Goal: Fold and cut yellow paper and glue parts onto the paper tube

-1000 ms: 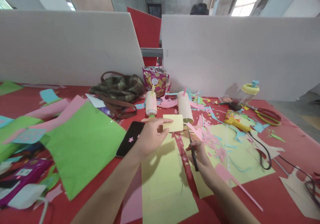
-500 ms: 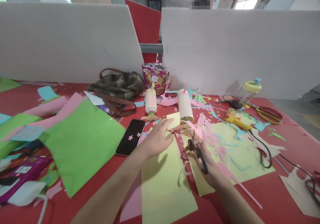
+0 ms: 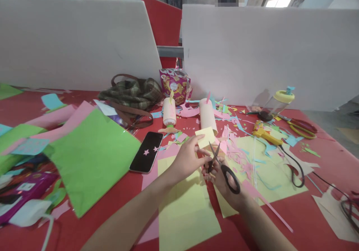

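Note:
My left hand [image 3: 187, 160] pinches a small yellow paper piece [image 3: 205, 136] above the red table [image 3: 308, 206]. My right hand [image 3: 224, 180] grips black scissors [image 3: 224, 167], with the blades apart and pointing up at the lower edge of that piece. Under both hands lies a larger yellow sheet [image 3: 185, 210]. Two cream paper tubes [image 3: 207, 116] with coloured tips lie just beyond the hands.
A black phone [image 3: 146, 156] with pink stars lies left of my hands beside a green sheet [image 3: 92, 157]. A plaid bag [image 3: 131, 95] and snack pouch [image 3: 175, 84] sit by the white dividers. A yellow glue gun [image 3: 265, 137], red scissors [image 3: 301, 127], a bottle [image 3: 277, 103] and paper scraps lie right.
My left hand drew the small yellow piece nearer. The right hand turned the scissors blades up and opened them against the piece.

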`<state>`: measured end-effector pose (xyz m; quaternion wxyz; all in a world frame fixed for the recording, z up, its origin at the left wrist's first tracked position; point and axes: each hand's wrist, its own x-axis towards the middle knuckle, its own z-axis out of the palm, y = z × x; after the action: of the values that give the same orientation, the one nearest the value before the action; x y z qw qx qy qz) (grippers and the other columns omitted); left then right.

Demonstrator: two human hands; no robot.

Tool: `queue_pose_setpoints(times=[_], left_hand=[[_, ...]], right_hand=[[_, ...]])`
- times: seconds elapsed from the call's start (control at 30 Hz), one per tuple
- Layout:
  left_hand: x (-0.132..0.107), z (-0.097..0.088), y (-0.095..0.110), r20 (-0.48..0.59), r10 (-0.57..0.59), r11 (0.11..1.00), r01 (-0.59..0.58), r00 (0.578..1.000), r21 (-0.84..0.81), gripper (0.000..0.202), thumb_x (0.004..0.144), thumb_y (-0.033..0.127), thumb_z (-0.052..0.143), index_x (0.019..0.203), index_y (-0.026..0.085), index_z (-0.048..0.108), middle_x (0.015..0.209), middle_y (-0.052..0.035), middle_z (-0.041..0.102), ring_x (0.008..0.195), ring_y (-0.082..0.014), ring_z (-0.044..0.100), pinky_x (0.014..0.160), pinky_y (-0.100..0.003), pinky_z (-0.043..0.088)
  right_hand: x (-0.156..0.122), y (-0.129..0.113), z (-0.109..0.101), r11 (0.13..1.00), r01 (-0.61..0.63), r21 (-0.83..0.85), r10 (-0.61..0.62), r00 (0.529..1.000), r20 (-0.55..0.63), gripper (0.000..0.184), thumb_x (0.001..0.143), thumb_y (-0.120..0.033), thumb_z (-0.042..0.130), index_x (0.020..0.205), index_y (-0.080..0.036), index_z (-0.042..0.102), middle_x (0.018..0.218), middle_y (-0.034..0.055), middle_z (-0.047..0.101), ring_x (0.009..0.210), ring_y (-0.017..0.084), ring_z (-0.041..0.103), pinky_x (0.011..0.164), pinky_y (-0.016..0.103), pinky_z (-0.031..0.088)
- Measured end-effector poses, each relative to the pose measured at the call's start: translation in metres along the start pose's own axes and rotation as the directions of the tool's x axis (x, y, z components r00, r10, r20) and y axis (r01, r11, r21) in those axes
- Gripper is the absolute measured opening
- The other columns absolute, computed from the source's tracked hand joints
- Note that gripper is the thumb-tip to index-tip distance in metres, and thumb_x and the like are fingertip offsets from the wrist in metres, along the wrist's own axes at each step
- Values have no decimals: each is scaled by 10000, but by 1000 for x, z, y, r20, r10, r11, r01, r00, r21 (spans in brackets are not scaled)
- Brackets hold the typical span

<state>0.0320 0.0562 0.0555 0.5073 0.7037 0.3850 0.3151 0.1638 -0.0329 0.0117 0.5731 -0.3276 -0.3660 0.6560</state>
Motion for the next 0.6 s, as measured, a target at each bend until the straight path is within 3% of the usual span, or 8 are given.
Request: queue_pose_setpoints(times=[0.27,0.4,0.5,0.6], left_hand=[[3,-4,-2,-97,18,993,-6,995,117,511,635,110,596,1122,173,456,1022,-82,563,655,-113,607,710,-282,476],[6,-14,-1,-177,38,969,7,983,248,483,636,122,592,1100,172,469,1054,-79,546,608,-93,598,756,-304,464],[5,-20,-2,-148,48,935,8,988,355,482,649,113,560,1116,177,456,1109,-89,512,636,-109,601,738,-303,470],[1,-23,-2,-17,107,892,-88,994,444,501,655,99,526,1136,211,449,1153,-69,497,909,-192,560,831,-327,422]], right_hand=[[4,4,-2,1000,14,17,-15,1000,15,417,629,-531,570,927,-278,422,981,64,486,888,227,482,714,380,410],[6,3,-3,993,82,-84,-90,991,-97,346,656,-500,566,901,-291,439,924,30,449,852,191,459,704,357,414],[8,4,-5,973,191,-133,-218,946,-240,320,654,-493,571,881,-304,448,945,13,432,917,185,421,727,345,409],[9,5,-7,958,255,-128,-284,895,-343,320,644,-477,589,882,-319,446,947,-1,421,937,178,413,751,341,397]])
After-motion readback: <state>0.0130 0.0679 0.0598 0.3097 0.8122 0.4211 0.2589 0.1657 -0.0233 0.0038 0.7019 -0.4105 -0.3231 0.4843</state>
